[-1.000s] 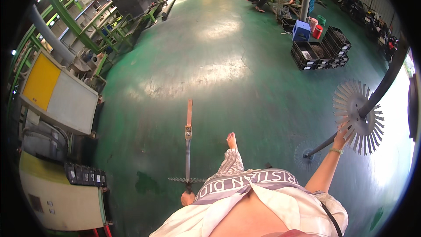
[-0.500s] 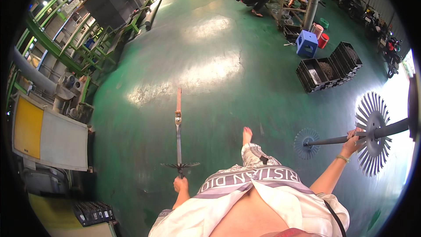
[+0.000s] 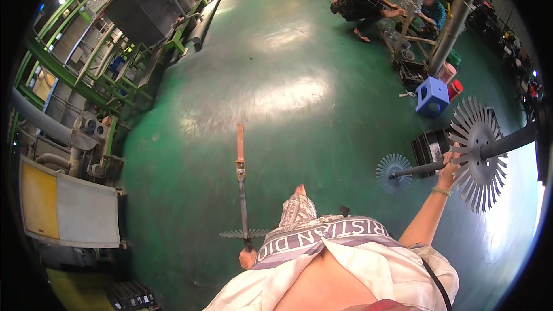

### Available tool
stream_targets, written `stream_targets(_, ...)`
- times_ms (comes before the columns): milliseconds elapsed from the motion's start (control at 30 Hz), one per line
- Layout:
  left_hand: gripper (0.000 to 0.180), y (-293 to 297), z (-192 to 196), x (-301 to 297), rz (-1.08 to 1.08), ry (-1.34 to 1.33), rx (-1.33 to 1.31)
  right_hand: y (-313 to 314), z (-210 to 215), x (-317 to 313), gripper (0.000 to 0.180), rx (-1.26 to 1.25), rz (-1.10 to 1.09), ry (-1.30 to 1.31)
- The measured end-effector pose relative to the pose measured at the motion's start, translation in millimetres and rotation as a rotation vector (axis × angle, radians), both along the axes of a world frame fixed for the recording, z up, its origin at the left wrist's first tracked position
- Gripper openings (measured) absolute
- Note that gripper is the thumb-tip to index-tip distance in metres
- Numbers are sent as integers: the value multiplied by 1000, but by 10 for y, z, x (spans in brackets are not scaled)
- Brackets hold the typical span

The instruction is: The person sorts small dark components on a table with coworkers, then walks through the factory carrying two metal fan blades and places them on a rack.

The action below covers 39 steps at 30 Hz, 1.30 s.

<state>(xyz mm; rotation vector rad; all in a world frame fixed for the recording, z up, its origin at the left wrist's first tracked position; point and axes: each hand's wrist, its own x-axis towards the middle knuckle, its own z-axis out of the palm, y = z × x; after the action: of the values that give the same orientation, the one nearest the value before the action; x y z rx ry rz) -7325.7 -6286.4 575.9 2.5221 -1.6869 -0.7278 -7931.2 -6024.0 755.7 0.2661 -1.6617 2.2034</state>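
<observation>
The right hand (image 3: 450,167) curls its fingers around a dark grey metal shaft (image 3: 455,160), gripping it just beside a large spoked metal disc (image 3: 477,158) whose thin fins fan out like a sunburst. That shaft's long axis runs from about nine o'clock, where a smaller finned disc (image 3: 393,173) caps its near end, towards three o'clock, rising slightly as it leaves the view at the right rim. A bracelet circles the wrist below the grip.

The left hand (image 3: 248,258), low at about seven o'clock of the person's body, closes on the bottom end of a long thin metal rod (image 3: 242,187). This rod points almost straight to twelve o'clock, its far end a flat reddish-brown strip (image 3: 240,143), with a small flat finned disc (image 3: 244,234) threaded on just above the hand.

Both rods hang over a glossy green workshop floor (image 3: 276,80). A bare foot shows between them. At two o'clock stand a blue plastic stool (image 3: 432,97) and black crates (image 3: 433,147); farther off two people crouch beside a rack. Green steel framing (image 3: 69,75) lines the ten o'clock side.
</observation>
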Motion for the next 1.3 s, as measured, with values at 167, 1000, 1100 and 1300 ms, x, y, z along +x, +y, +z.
stream_targets(167,31,-1077,-544,-522,-46,53,48,-1274,-105,-1032,26,-18,94,-13)
stream_targets(1000,29,-7249,85,-5936,5,71,-24,-7174,-57,-5763,22,633,-94,72)
stream_targets(1100,29,-7811,104,-6518,22,95,-25,-8155,-82,-6430,20,836,-94,172)
stream_targets(1300,34,-9528,-2,-7576,59,37,-48,-9358,-868,-8040,32,910,-105,244)
